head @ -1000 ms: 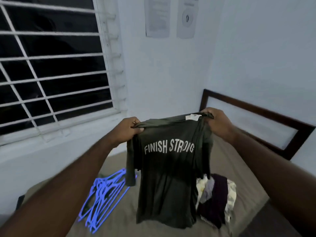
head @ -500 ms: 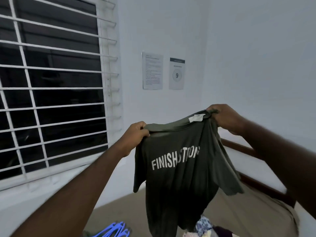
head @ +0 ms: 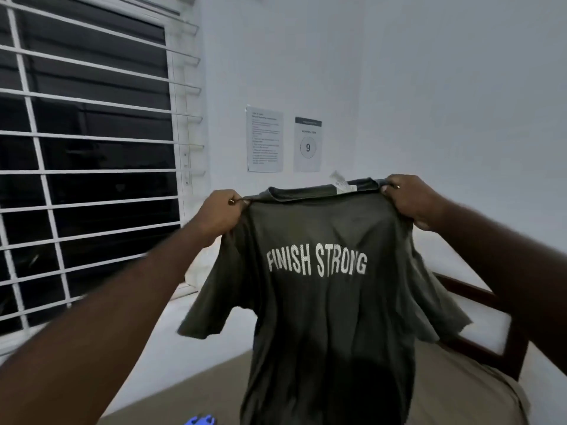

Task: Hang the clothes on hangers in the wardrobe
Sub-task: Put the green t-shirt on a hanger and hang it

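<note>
A dark green T-shirt [head: 325, 317] printed "FINISH STRONG" hangs spread out in front of me, held up at chest height. My left hand [head: 219, 217] pinches its left shoulder seam. My right hand [head: 409, 199] grips the right shoulder near the collar, where a white label sticks up. Both sleeves hang free. Only the tip of the blue hangers [head: 201, 420] shows at the bottom edge. No wardrobe is in view.
A barred window [head: 86, 167] fills the left wall. Two paper notices [head: 283, 142] are stuck on the far wall. The bed [head: 460, 391] with a tan sheet lies below the shirt, its dark wooden headboard [head: 478, 305] at the right.
Both hands have raised the shirt and pulled its shoulders wider apart, so it now hangs flat. My view has tilted up; the clothes pile and most of the hangers have dropped out of sight.
</note>
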{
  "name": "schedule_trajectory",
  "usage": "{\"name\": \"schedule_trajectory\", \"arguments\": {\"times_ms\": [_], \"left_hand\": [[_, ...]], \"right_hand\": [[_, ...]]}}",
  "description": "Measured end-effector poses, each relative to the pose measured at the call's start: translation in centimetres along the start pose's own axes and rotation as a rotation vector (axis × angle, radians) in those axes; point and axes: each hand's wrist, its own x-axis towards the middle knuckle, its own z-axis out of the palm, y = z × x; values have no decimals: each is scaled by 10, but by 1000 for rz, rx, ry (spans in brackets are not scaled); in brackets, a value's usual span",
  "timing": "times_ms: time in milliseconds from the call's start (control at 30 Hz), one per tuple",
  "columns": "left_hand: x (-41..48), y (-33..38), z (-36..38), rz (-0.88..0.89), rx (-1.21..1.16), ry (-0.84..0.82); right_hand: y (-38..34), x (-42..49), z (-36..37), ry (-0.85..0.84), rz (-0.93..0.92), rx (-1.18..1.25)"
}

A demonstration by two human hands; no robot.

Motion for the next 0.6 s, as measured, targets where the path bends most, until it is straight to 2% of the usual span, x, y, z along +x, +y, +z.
{"name": "schedule_trajectory", "arguments": {"times_ms": [67, 133, 200, 267, 333, 433, 533, 600], "left_hand": [[-6, 3, 0, -28, -168, -36], [-13, 3, -6, 20, -146, -149], [-16, -2, -15, 63, 93, -308], [-17, -8, -21, 120, 430, -380], [-16, -14, -26, 214, 625, -258], [-19, -20, -31, 262, 596, 4], [-24, -24, -32, 169, 729, -137], [-29, -26, -28, 152, 762, -75]], "right_hand": [[2, -5, -1, -39, -37, -68], [5, -5, -10, -29, -175, -450], [7, -7, -19, -41, -243, -794], [14, -9, -24, -101, -255, -921], [16, -13, -26, -104, -304, -897], [12, -19, -28, -65, -374, -703], [17, -21, -19, -280, -258, -884], [23, -19, -14, -322, -240, -956]]}}
